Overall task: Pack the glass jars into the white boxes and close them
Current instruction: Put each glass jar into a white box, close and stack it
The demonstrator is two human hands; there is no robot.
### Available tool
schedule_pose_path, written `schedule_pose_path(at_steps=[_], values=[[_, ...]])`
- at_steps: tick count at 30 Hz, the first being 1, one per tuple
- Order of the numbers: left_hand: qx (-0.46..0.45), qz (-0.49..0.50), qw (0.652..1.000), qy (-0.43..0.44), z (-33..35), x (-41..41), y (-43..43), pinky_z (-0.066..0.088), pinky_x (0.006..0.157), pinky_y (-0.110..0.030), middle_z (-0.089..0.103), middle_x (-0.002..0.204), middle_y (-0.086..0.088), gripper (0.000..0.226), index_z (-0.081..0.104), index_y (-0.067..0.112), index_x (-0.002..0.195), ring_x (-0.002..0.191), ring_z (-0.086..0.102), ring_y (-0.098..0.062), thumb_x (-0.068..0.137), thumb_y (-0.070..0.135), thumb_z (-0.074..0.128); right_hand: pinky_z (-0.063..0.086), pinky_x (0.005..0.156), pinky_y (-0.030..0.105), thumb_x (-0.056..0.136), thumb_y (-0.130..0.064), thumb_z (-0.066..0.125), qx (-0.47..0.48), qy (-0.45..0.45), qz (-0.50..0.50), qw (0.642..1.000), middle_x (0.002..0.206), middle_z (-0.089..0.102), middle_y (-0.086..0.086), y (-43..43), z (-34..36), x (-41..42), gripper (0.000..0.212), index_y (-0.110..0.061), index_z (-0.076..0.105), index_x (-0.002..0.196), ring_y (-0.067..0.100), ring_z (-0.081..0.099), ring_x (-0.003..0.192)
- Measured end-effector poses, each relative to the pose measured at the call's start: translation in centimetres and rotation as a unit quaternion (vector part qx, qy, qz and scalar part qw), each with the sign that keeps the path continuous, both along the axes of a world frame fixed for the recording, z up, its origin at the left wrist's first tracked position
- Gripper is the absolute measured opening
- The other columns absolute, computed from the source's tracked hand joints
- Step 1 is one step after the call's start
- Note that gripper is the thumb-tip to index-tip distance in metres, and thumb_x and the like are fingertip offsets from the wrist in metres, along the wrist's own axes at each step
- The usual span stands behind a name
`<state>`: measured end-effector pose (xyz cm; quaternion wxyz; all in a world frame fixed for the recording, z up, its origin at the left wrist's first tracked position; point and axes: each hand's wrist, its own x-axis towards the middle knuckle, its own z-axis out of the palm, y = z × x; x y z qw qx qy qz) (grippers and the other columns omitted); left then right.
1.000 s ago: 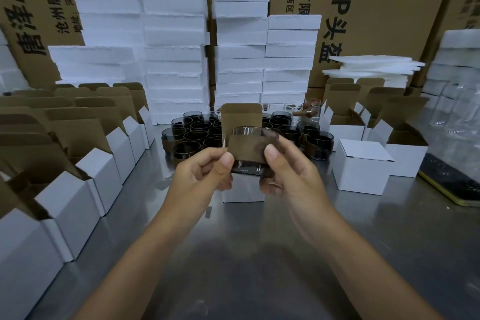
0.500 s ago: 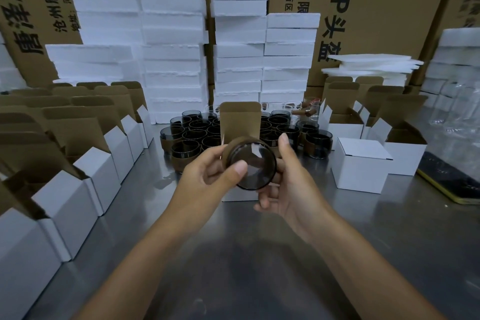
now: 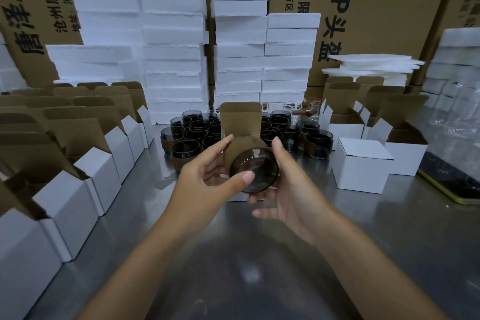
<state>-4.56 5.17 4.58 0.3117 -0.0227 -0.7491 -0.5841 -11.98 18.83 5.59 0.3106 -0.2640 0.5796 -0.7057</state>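
A dark glass jar (image 3: 253,167) wrapped in a brown cardboard sleeve is tipped on its side, its round base facing me. My left hand (image 3: 207,179) grips it with thumb on the base rim and fingers behind. My right hand (image 3: 288,189) holds its right side, the forefinger up along the sleeve. Right behind the jar stands an open white box (image 3: 240,118) with its brown lid flap up; the hands hide its body. Several more sleeved dark jars (image 3: 193,138) cluster on the table behind.
Rows of open white boxes (image 3: 85,189) line the left edge of the steel table (image 3: 233,254). A closed white box (image 3: 359,166) and more open ones (image 3: 405,156) sit at right. White foam stacks (image 3: 171,60) and big cartons stand behind. A yellow-edged dark object (image 3: 452,184) lies far right.
The jar went from upright in both hands to tipped over with its base toward me, and it has moved slightly down and right. My right fingers have loosened along its side.
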Motion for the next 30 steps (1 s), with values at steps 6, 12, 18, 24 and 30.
schedule_pose_path(at_steps=[6,12,18,24,30], values=[[0.021,-0.034,0.999,0.009,0.06,-0.04,-0.15,0.049,0.090,-0.016,0.063,0.121,0.020,0.097,0.042,0.024,0.138,0.113,0.059,-0.001,0.055,0.060,0.077,0.054,0.075,0.031,0.065,-0.059,0.060,-0.047,0.066,-0.042,0.996,0.103,0.072,0.001,0.18,0.03,0.12,0.058,-0.026,0.063,0.113,0.015,0.070,0.091],[0.006,-0.041,0.999,0.016,0.24,-0.12,-0.50,0.046,0.083,-0.010,0.065,0.115,0.023,0.051,0.050,0.031,0.126,0.110,0.059,0.002,0.077,0.039,0.063,0.047,0.097,0.036,0.072,-0.042,0.069,-0.091,0.096,-0.054,0.990,0.115,0.069,-0.007,0.09,-0.06,0.11,0.054,-0.024,0.056,0.121,0.010,0.062,0.110],[0.012,-0.056,0.998,0.026,-0.26,-0.24,-0.61,0.044,0.097,-0.017,0.063,0.122,0.017,0.056,0.051,0.034,0.124,0.117,0.056,-0.003,0.070,0.038,0.068,0.047,0.099,0.032,0.069,-0.041,0.069,-0.102,0.106,-0.036,0.989,0.117,0.067,-0.003,0.08,-0.35,-0.08,0.051,-0.027,0.060,0.117,0.014,0.060,0.114],[0.005,-0.059,0.998,0.031,-0.24,-0.30,-0.48,0.045,0.088,-0.012,0.065,0.118,0.019,0.050,0.053,0.034,0.122,0.114,0.058,-0.001,0.074,0.032,0.066,0.051,0.091,0.026,0.069,-0.029,0.077,-0.128,0.117,-0.081,0.982,0.116,0.068,0.003,-0.07,-0.30,-0.25,0.058,-0.014,0.057,0.121,0.015,0.062,0.111],[-0.056,0.101,0.993,0.032,-0.38,-0.30,-0.82,0.046,0.081,-0.011,0.055,0.110,0.005,0.034,0.057,0.045,0.108,0.098,0.057,-0.006,0.074,0.051,0.056,0.048,0.074,0.008,0.051,-0.029,0.079,-0.152,0.162,-0.180,0.958,0.101,0.069,-0.013,-0.17,-0.46,-0.15,0.066,-0.022,0.057,0.113,-0.006,0.063,0.097]])
